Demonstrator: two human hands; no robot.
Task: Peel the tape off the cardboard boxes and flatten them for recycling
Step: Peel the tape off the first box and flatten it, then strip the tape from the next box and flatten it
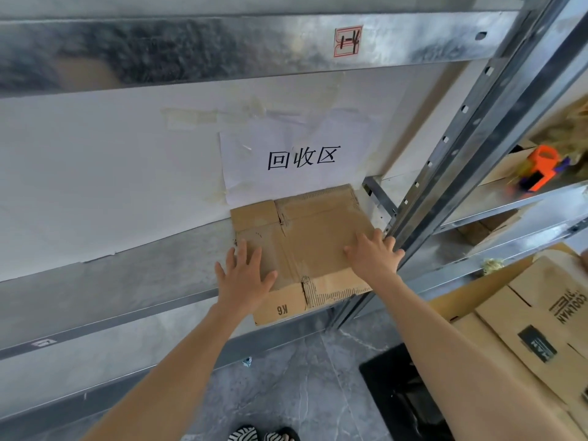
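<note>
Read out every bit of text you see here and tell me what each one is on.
"回收区": white paper sheet taped to the wall above the flattened cardboard box.
"K6", upside down: that box's front flap.
"COOLMAN", sideways: brown box at right.
Red sticker on the upper shelf beam: handwritten marks, not legible.
Black label on another brown box and small tag on the lower beam: too blurred.

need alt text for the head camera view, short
Two bare hands, left hand and right hand, press flat with straight fingers on a flattened cardboard box lying on a metal shelf. A paper sign with printed characters hangs on the wall just behind it; more cardboard boxes stand lower right.
</note>
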